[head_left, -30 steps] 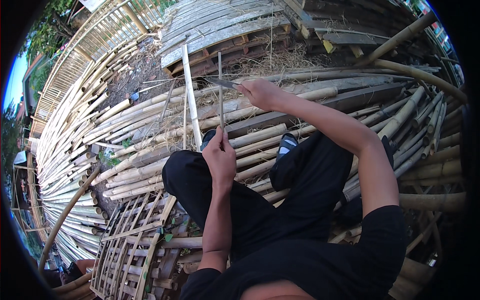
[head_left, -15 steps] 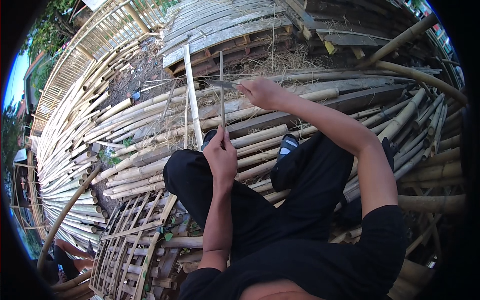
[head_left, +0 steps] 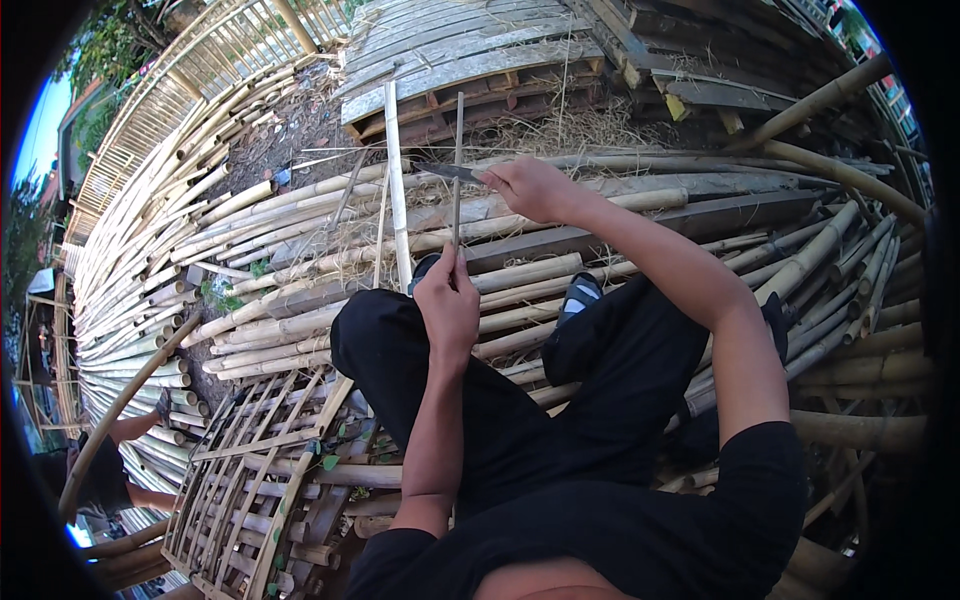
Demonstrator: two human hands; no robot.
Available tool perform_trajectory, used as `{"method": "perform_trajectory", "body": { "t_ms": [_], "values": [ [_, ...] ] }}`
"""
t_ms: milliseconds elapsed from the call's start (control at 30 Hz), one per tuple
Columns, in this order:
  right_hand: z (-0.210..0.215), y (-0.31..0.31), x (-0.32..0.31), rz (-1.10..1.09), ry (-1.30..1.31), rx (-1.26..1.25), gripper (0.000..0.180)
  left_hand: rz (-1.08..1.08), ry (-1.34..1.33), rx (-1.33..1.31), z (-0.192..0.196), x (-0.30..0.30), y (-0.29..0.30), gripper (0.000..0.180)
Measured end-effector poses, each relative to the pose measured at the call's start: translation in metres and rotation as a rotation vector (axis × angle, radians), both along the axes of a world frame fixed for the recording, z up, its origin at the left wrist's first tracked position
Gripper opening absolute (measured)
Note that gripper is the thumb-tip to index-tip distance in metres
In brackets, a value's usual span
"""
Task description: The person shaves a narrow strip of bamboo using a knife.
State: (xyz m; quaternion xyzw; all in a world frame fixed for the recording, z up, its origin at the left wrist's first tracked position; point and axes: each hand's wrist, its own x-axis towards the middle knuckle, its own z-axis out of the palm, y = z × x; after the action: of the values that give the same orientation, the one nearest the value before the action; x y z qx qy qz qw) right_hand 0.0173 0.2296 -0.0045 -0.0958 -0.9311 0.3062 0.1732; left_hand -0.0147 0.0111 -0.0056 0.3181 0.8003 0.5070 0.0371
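Observation:
My left hand [head_left: 447,308] is closed on the lower end of a thin bamboo strip [head_left: 459,135], which points up and away from me. In my right hand [head_left: 532,190] is a knife [head_left: 448,172]; its dark blade points left and crosses the strip above my left fingers. The fingers wrap the knife's handle and hide most of it. Just left of the strip stands a wider, pale bamboo slat [head_left: 397,185], touched by neither hand. Its lower end reaches down beside my left knee and foot.
Bamboo poles [head_left: 290,225] lie in layers across the ground under my feet. A wooden pallet [head_left: 470,65] stands ahead, with dry straw beside it. A woven bamboo lattice [head_left: 245,480] lies at lower left, near another person [head_left: 110,470]. Thick poles [head_left: 840,95] slant at right.
The knife blade sits slightly nearer my left fingers along the strip. My view has shifted a little, and the person at lower left has changed position.

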Motion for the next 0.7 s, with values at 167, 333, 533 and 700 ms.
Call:
{"method": "perform_trajectory", "body": {
  "t_ms": [167,333,533,700],
  "values": [
    [0.013,0.005,-0.002,-0.132,-0.054,0.001,0.042,-0.004,-0.097,-0.027,0.009,0.005,0.000,0.024],
    [0.002,-0.007,0.005,-0.015,-0.034,0.054,0.038,-0.008,-0.118,-0.063,0.005,0.003,-0.002,0.022],
    [-0.004,-0.016,0.006,-0.082,-0.102,0.050,0.034,0.005,-0.122,-0.009,0.003,0.004,-0.003,0.018],
    [0.014,0.003,-0.001,-0.196,-0.049,0.039,0.036,-0.036,-0.089,0.038,-0.001,0.005,-0.001,0.018]
  ]
}}
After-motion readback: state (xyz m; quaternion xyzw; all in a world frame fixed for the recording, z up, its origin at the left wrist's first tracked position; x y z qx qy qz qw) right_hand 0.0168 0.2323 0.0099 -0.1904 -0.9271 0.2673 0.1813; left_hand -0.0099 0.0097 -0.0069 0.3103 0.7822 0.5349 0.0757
